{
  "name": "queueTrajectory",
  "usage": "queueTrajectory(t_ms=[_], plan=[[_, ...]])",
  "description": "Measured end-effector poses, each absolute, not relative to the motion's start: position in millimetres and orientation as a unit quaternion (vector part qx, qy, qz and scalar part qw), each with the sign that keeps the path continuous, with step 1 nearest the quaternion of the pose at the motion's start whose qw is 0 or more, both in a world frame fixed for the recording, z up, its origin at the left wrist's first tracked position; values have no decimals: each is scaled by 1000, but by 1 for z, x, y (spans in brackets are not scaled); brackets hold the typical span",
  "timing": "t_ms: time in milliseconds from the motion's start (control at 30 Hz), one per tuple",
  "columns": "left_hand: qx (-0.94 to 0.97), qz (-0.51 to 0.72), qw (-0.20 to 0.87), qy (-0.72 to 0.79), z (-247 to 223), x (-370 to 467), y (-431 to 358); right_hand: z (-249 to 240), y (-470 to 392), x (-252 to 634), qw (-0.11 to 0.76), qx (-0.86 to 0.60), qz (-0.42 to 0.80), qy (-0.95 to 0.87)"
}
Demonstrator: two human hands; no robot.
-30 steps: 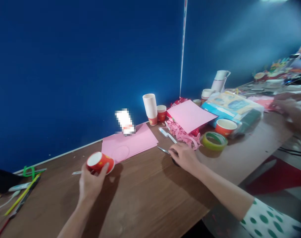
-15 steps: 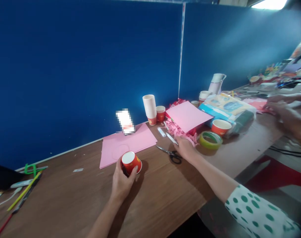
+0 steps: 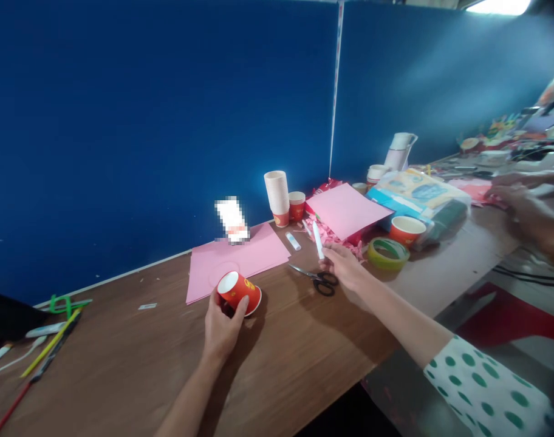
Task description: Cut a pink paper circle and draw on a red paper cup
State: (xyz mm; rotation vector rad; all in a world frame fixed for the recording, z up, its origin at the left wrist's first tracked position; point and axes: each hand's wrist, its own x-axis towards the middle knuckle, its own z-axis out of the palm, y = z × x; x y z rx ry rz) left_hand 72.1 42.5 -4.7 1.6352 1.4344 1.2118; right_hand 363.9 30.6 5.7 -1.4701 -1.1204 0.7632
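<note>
My left hand (image 3: pixel 223 325) is closed around a red paper cup (image 3: pixel 246 292) with yellow print. The cup is tilted, its white base facing up and left and its wider rim toward the table at lower right. In my right hand (image 3: pixel 343 262) is a slim white pen (image 3: pixel 318 240), pinched near its lower end and pointing upward. Black-handled scissors (image 3: pixel 325 282) lie just left of that hand. A short white tube (image 3: pixel 293 241) rests on the table beyond them. Pink paper sheets (image 3: pixel 204 276) lie behind the cup.
A stack of paper cups (image 3: pixel 276 191) stands by the blue partition (image 3: pixel 167 121). To the right are a pink sheet (image 3: pixel 345 209) over paper scraps, green tape (image 3: pixel 389 255), another red cup (image 3: pixel 407 233) and a plastic pack (image 3: pixel 423 194). Another person's hands (image 3: pixel 523 200) are at far right.
My right hand has raised the white pen from lying low to nearly upright. My left hand has tipped the cup over to the left.
</note>
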Motion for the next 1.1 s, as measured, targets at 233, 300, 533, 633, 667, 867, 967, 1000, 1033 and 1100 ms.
queueTrajectory(t_ms=[233,300,533,633,667,867,967,1000,1033,1100], plan=[[519,506,488,486,-5,65,64,35,50,331,577,-513,448,-452],[450,516,551,477,-3,66,75,37,65,312,590,-499,443,-455],[365,584,621,375,-2,80,83,-5,86,242,590,-503,407,-483],[364,600,624,343,-6,83,79,-19,79,232,574,-514,405,-491],[368,601,626,334,-7,83,78,-21,77,231,568,-516,405,-497],[397,594,629,305,-8,86,76,-15,69,236,533,-529,385,-536],[398,596,623,313,-8,85,74,-13,65,236,518,-525,374,-562],[398,596,623,314,-9,84,74,-14,64,236,513,-519,369,-575],[397,593,627,314,-10,83,73,-14,63,235,509,-513,363,-589],[391,579,644,312,-11,81,73,-15,60,234,501,-501,353,-611]])
